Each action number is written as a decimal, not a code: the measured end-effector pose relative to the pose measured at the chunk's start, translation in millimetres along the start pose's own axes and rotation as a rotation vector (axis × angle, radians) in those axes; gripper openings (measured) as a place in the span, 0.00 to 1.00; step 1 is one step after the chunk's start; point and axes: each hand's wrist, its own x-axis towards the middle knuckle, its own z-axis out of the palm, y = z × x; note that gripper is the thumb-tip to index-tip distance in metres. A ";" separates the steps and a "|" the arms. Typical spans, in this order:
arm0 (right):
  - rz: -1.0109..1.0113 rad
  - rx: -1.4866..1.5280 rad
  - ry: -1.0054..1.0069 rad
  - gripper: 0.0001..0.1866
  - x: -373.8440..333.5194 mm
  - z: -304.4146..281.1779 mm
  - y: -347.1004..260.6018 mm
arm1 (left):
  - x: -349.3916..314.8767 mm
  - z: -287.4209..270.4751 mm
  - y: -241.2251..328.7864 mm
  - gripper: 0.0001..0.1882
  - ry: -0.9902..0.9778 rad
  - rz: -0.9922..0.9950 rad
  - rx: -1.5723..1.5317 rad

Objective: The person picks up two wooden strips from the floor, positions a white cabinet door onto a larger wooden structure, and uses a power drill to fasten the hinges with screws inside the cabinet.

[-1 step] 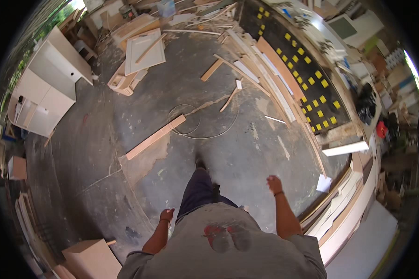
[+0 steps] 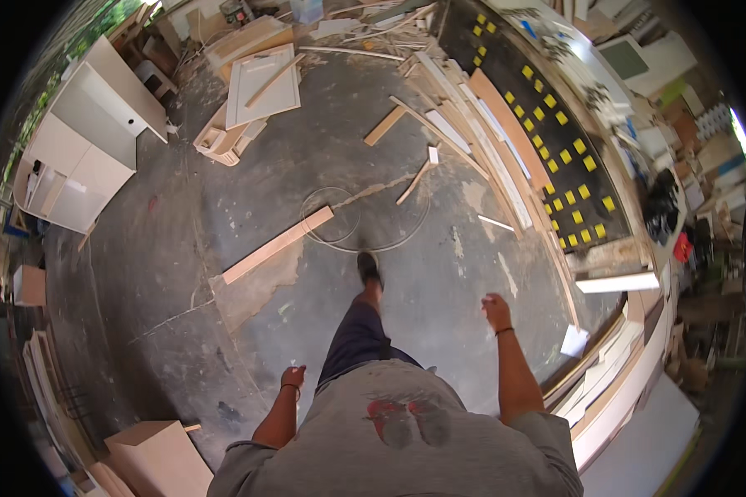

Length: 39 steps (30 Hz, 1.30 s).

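Note:
My left hand (image 2: 293,375) hangs beside my body with its fingers curled in. A pale spot shows at its fingertips, too small to name. Farther out on the right, my right hand (image 2: 496,311) is raised a little over the floor, its fingers also bent closed; what is inside them, if anything, is hidden. Neither hand touches the things around it. Ahead on the floor lies a long wooden board (image 2: 278,245), its far end beside a loop of thin cable or wire (image 2: 387,248). My foot in a dark shoe (image 2: 368,268) is stretched forward close to that loop.
Long planks (image 2: 482,141) lie in a pile ahead to the right, next to a black panel with yellow squares (image 2: 547,124). A white panel (image 2: 263,87) leans over a wooden piece. A pale cabinet (image 2: 91,157) stands left, a box-like piece (image 2: 159,460) near left, stacked boards (image 2: 605,373) near right.
My leg has swung forward, bringing the shoe out toward the loop. My left hand has dropped slightly nearer my body, and my right hand has risen a little. The boards have not moved.

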 end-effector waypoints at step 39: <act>-1.142 -1.123 -0.324 0.37 965.2 498.5 -184.0 | 727.2 32.8 362.5 0.47 0.684 -1.139 -0.637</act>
